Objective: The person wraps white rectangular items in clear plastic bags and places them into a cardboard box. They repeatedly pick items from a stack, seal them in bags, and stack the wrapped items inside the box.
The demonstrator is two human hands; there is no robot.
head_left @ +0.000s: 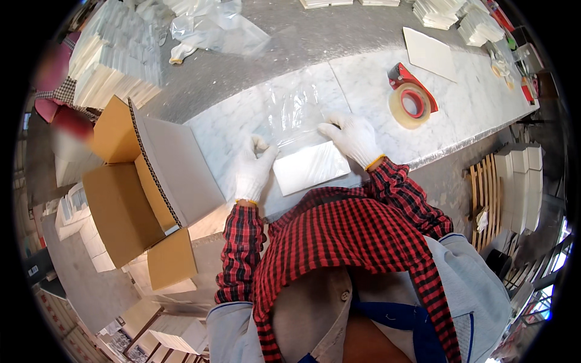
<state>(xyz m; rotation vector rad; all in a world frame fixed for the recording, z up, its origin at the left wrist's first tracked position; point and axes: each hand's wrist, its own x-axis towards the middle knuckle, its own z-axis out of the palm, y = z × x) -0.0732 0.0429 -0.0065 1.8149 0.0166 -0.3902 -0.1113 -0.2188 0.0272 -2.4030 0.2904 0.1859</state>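
In front of me on the marble tabletop lies a flat white rectangular block (pixel 310 168), with shiny film over its surface. A clear plastic bag (pixel 296 109) stretches from its far edge across the table. My left hand (pixel 253 169), in a white knit glove, pinches the bag's left side near the block's corner, thumb and forefinger together. On the other side my right hand (pixel 354 139), gloved alike, has its fingers curled onto the bag's right edge. The clear film is hard to make out right at the fingertips. Whether the block is wholly inside the bag I cannot tell.
An open cardboard box (pixel 181 163) stands close at my left. To the right lies a red tape dispenser (pixel 413 100) with a roll of tape. Beyond are a white sheet (pixel 430 53), a crumpled plastic bag (pixel 221 30) and tall white stacks (pixel 118 57). A person is at the far left.
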